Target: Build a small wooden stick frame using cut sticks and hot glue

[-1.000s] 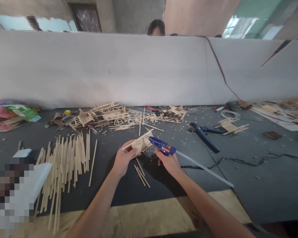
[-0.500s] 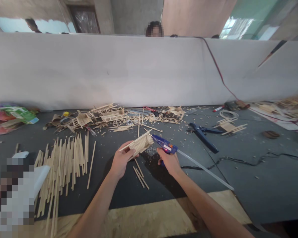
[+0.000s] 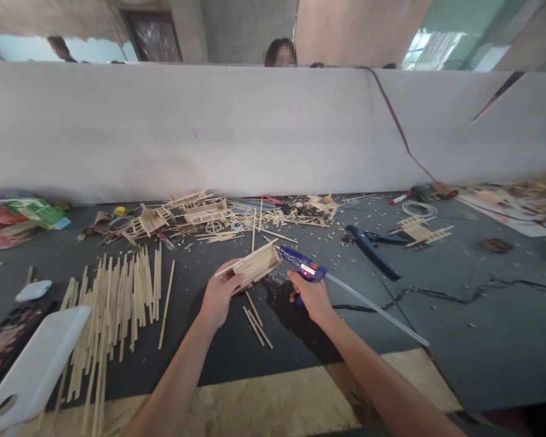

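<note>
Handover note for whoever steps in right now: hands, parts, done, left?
Left hand: shut on the stick panel, held above the dark mat.
Right hand: shut on the blue glue gun, nozzle at the panel's right end.
Parts: loose sticks lie left; three short sticks under the hands; finished frames at the back; blue pliers to the right.
Done: panel's slats look joined.
Left: apparently gluing at that end.
</note>
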The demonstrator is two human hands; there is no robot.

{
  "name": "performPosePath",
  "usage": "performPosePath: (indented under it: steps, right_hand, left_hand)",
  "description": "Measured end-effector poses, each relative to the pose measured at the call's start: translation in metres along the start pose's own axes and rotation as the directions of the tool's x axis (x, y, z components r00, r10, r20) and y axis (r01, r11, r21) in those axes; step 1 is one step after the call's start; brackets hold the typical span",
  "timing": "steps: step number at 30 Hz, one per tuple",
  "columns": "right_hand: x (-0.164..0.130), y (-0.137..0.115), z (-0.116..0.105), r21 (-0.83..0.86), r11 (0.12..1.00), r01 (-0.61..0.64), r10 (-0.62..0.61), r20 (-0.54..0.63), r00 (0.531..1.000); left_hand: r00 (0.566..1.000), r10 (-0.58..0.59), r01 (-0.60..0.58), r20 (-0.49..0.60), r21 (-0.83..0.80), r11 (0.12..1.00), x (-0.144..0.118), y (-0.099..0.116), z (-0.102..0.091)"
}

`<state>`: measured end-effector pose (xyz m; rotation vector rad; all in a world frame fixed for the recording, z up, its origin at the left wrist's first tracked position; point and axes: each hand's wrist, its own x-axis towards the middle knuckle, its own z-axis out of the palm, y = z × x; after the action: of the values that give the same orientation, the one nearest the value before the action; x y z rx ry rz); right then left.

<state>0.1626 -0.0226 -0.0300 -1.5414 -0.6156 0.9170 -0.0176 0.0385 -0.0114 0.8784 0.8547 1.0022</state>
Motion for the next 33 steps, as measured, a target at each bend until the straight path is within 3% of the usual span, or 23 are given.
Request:
performPosePath:
  steps: [6, 17, 19, 21, 24, 26, 29, 31, 33]
  right_hand:
    - [0.004, -0.003, -0.005, 0.038, 0.999, -0.036, 0.034, 0.028, 0.999]
    - [0.039, -0.045, -0.044, 0.037, 0.976, -0.214, 0.193, 0.304, 0.933]
    - [0.044, -0.050, -0.057, -0.063, 0.980, -0.189, 0.199, 0.319, 0.927]
    - [0.047, -0.057, -0.069, -0.254, 0.962, -0.100, 0.164, 0.246, 0.955]
    - [0.042, -0.069, -0.074, -0.545, 0.832, 0.100, -0.034, 0.131, 0.991]
    - [0.029, -0.074, -0.063, -0.647, 0.712, 0.275, -0.092, 0.302, 0.949]
    - [0.003, -0.069, -0.027, -0.608, 0.619, 0.496, -0.025, 0.617, 0.787]
    - [-0.012, -0.059, -0.001, -0.583, 0.551, 0.597, 0.027, 0.727, 0.686]
    - [-0.020, -0.049, 0.019, -0.582, 0.478, 0.657, 0.056, 0.768, 0.639]
  left_hand:
    - [0.998, 0.010, -0.013, -0.058, -0.065, 0.998, 0.002, 0.005, -0.003]
    - [0.985, -0.005, -0.026, -0.173, -0.175, 0.984, 0.009, 0.012, -0.014]
    - [0.983, -0.001, -0.034, -0.186, -0.188, 0.982, 0.011, 0.012, -0.016]
    - [0.982, 0.006, -0.044, -0.191, -0.199, 0.979, 0.012, 0.011, -0.017]
    - [0.982, 0.002, -0.040, -0.187, -0.201, 0.979, 0.013, 0.010, -0.018]
    - [0.983, -0.006, -0.030, -0.186, -0.188, 0.982, 0.013, 0.009, -0.017]
    - [0.984, -0.002, -0.028, -0.178, -0.165, 0.986, 0.013, 0.008, -0.015]
    - [0.986, 0.004, -0.030, -0.168, -0.157, 0.987, 0.012, 0.008, -0.014]
    - [0.987, 0.008, -0.032, -0.158, -0.156, 0.987, 0.012, 0.008, -0.013]
